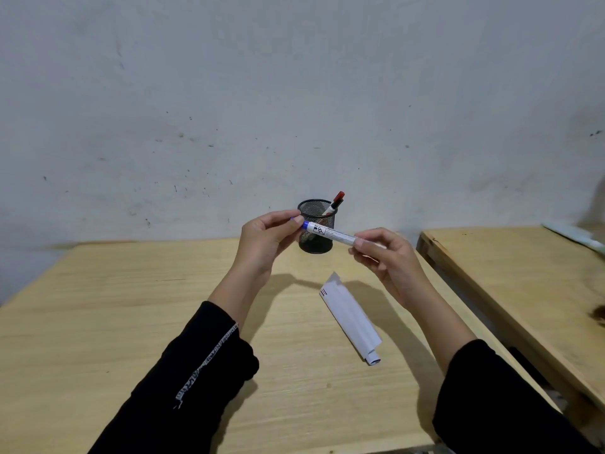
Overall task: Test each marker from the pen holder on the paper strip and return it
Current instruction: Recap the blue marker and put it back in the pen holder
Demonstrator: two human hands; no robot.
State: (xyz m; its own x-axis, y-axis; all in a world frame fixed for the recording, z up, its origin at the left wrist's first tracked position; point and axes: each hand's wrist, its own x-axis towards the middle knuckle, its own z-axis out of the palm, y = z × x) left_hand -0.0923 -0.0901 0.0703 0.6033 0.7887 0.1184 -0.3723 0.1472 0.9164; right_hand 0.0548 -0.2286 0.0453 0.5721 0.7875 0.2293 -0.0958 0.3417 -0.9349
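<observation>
I hold a blue marker (330, 233) level above the table, in front of the black mesh pen holder (317, 226). My left hand (266, 239) pinches its blue cap end. My right hand (384, 257) grips the white barrel's other end. A red marker (335, 202) leans in the holder, cap up. The white paper strip (348, 314) lies on the table below my hands, with short red lines near its far end and its near end curled.
The wooden table (131, 322) stands against a grey wall (294, 93). A second wooden table (523, 273) stands to the right across a narrow gap, with a pale object (576, 235) at its far edge.
</observation>
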